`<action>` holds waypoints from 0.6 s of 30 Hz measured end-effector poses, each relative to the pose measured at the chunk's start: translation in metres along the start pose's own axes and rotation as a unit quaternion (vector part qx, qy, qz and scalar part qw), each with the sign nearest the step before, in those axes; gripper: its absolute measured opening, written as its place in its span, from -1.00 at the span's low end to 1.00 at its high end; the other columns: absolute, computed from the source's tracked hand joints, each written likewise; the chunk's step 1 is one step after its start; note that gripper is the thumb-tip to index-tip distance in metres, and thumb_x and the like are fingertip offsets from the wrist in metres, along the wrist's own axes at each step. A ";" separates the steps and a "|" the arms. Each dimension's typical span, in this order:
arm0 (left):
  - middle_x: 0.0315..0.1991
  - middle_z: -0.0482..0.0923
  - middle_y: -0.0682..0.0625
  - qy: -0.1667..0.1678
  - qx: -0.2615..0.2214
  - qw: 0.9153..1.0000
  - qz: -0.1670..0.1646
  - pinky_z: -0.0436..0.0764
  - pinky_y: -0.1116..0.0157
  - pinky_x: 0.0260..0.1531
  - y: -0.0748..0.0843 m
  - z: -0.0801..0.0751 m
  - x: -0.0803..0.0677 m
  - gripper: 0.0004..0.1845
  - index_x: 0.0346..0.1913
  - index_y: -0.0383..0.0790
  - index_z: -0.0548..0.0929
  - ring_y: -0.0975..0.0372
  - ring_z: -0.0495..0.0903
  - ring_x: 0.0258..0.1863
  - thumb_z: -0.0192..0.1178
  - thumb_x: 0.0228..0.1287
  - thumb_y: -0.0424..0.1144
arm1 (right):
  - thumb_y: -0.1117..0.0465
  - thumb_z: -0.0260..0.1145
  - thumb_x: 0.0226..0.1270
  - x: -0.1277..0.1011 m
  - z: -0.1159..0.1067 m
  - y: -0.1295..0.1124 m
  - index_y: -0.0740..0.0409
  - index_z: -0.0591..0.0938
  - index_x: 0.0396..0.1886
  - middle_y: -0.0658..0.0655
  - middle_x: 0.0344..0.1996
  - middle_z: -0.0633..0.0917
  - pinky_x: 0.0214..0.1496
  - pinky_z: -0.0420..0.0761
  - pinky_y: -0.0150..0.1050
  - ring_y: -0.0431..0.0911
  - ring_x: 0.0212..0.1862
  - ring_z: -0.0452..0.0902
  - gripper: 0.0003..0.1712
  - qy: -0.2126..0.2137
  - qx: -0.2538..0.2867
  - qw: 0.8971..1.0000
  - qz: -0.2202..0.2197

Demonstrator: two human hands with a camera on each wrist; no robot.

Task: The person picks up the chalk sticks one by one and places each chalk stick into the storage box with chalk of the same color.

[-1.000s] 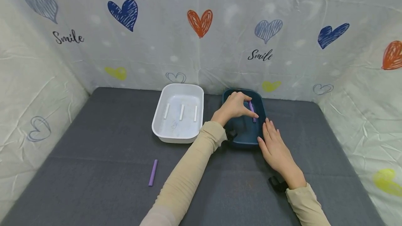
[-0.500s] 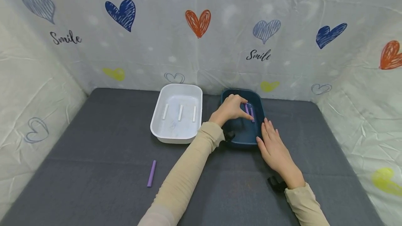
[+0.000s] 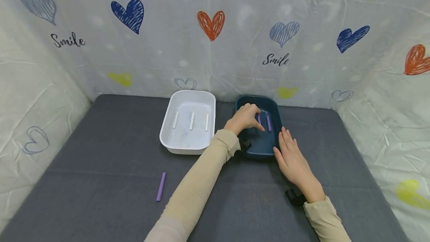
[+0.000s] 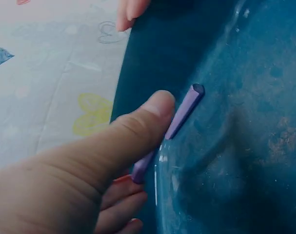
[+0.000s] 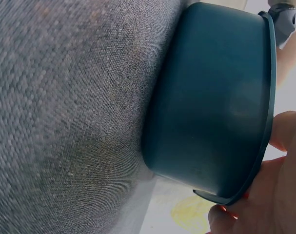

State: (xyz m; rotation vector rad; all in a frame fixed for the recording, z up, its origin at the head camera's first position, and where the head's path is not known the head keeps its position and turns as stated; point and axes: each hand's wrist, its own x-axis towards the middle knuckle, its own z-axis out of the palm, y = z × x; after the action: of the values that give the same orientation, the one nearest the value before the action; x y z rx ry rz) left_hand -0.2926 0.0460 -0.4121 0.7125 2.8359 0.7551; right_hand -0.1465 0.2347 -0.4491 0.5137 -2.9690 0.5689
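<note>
In the head view my left hand [image 3: 246,118] reaches into the dark blue tub [image 3: 262,154], thumb and fingers at the two ends of a slim purple stick [image 3: 259,118]. A second purple stick [image 3: 269,123] lies on the tub's floor just right of it. The left wrist view shows my thumb [image 4: 155,109] across the sticks, hiding part of them; the upper purple stick [image 4: 185,111] has a faceted end. My right hand [image 3: 295,161], fingers straight, rests against the tub's right side. The right wrist view has its fingers [image 5: 265,187] touching the tub's rim [image 5: 268,136].
A white tub [image 3: 168,148] stands left of the blue one, with three white sticks [image 3: 192,121] in a row on its floor. Another purple stick [image 3: 161,187] lies on the grey cloth [image 3: 100,182] nearer the front. A heart-printed curtain [image 3: 242,33] closes off the back.
My left hand has shifted a little left inside the blue tub with one purple stick, so two separate sticks now show there. The right hand has stayed at the tub's side.
</note>
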 end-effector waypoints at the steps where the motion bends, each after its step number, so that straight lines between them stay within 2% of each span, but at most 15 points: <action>1: 0.19 0.57 -0.11 -0.006 0.007 1.000 -0.006 0.56 0.22 0.14 0.001 0.000 0.001 -0.24 0.25 -0.26 0.61 0.07 0.56 0.13 0.58 -0.04 -0.01 | -0.02 -0.15 0.66 0.000 0.000 0.000 0.42 -0.03 0.55 0.25 0.58 -0.14 0.54 -0.14 0.14 0.10 0.58 -0.31 -0.25 -0.001 0.000 1.000 0.001; 7: 0.13 0.58 -0.12 -0.035 0.035 0.998 -0.032 0.59 0.21 0.09 0.007 0.003 0.004 -0.25 0.21 -0.30 0.61 0.08 0.59 0.05 0.60 -0.06 -0.05 | -0.01 -0.13 0.65 0.000 0.001 -0.001 0.43 -0.01 0.54 0.25 0.58 -0.13 0.54 -0.11 0.16 0.09 0.58 -0.31 -0.26 0.003 0.000 1.000 0.002; 12: 0.17 0.54 -0.11 -0.045 0.047 0.997 -0.048 0.58 0.21 0.09 0.010 0.005 0.006 -0.23 0.24 -0.27 0.57 0.09 0.56 0.09 0.61 -0.08 -0.08 | 0.00 -0.12 0.65 0.000 0.000 -0.001 0.44 0.01 0.54 0.26 0.58 -0.11 0.53 -0.10 0.17 0.09 0.58 -0.30 -0.26 0.006 0.001 1.000 0.000; 18: 0.10 0.56 -0.07 -0.056 0.089 0.994 -0.042 0.61 0.24 -0.03 0.008 0.012 0.009 -0.31 0.16 -0.21 0.60 0.14 0.58 -0.01 0.60 -0.07 -0.08 | 0.01 -0.11 0.65 0.001 0.001 0.000 0.44 0.02 0.53 0.26 0.58 -0.11 0.53 -0.10 0.16 0.10 0.58 -0.28 -0.26 0.011 0.002 1.000 -0.002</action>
State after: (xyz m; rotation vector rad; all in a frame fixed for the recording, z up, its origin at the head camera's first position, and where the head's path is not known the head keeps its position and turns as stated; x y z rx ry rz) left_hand -0.2944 0.0615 -0.4184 0.6303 2.8336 0.4392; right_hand -0.1471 0.2337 -0.4498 0.5117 -2.9462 0.5768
